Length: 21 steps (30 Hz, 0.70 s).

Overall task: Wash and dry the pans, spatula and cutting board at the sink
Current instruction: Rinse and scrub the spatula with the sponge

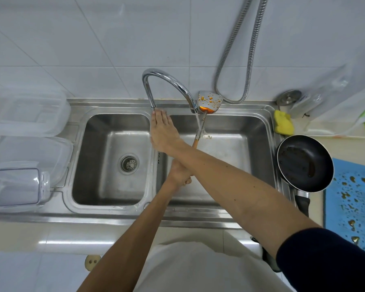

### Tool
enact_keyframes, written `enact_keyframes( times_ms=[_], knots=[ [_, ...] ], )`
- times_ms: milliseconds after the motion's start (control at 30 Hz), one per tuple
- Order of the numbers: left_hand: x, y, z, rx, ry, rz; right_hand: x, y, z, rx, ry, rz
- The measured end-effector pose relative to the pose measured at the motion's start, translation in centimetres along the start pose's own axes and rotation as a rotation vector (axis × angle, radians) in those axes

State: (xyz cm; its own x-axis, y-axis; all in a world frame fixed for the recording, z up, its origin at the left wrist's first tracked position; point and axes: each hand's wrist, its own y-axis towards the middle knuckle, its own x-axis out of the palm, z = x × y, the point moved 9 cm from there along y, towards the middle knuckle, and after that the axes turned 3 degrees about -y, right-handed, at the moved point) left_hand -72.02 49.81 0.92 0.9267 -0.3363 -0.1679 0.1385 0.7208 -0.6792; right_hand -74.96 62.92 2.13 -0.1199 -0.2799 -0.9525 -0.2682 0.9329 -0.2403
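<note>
The left hand (178, 173) curls around the lower end of the spatula (210, 101) handle, holding it over the right basin of the sink (114, 103) with the blade pointing to 12 o'clock. The blade (metal, spotted with orange sauce) sits right behind the faucet (167, 77) spout, and water runs down onto the shaft.

The right hand (162, 131) crosses over the left forearm, fingers straight and together. Its fingertips touch the faucet base at 12 o'clock on the divider between the basins; it holds nothing.

At 3 o'clock from the sink, a black frying pan (305, 163) rests on the ribbed edge, greasy inside. Just beyond it, a blue cutting board (350, 197) lies on the tabletop (316, 211), flecked with brown drops. A yellow sponge (282, 122) sits at 2 o'clock, and clear plastic containers (27, 114) stand at 9 o'clock.
</note>
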Motion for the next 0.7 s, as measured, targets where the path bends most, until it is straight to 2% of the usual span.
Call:
enact_keyframes(
  times_ms=[100,200,267,333,367,433,533,600,700],
  knots=[
    [-0.3,-0.1,0.4,0.029,-0.049,-0.002,-0.7,-0.4,-0.2,-0.004,0.085,-0.045],
    [0.2,-0.4,0.8,0.062,-0.085,-0.026,-3.3,-2.6,-0.3,-0.044,0.322,-0.072],
    [0.5,-0.4,0.8,0.060,-0.106,-0.030,-5.9,-6.1,0.7,-0.125,0.545,0.056],
    [0.9,-0.2,0.9,0.073,-0.130,-0.021,-8.4,-11.1,4.4,-0.101,0.756,0.318],
    [1.0,0.1,1.0,0.085,-0.136,-0.011,-8.9,-13.7,7.6,-0.012,0.819,0.443],
    [1.3,0.7,0.7,0.074,-0.145,0.022,-8.9,-17.9,15.5,0.248,0.793,0.637],
    [1.9,1.3,0.2,0.072,-0.138,0.031,-7.8,-20.6,28.3,0.650,0.604,0.749],
    [2.2,1.5,-0.2,0.067,-0.141,0.034,-7.2,-20.0,34.6,0.790,0.487,0.664],
    [2.5,1.7,-0.5,0.047,-0.154,0.043,-5.7,-17.7,40.4,0.883,0.307,0.378]
  ],
)
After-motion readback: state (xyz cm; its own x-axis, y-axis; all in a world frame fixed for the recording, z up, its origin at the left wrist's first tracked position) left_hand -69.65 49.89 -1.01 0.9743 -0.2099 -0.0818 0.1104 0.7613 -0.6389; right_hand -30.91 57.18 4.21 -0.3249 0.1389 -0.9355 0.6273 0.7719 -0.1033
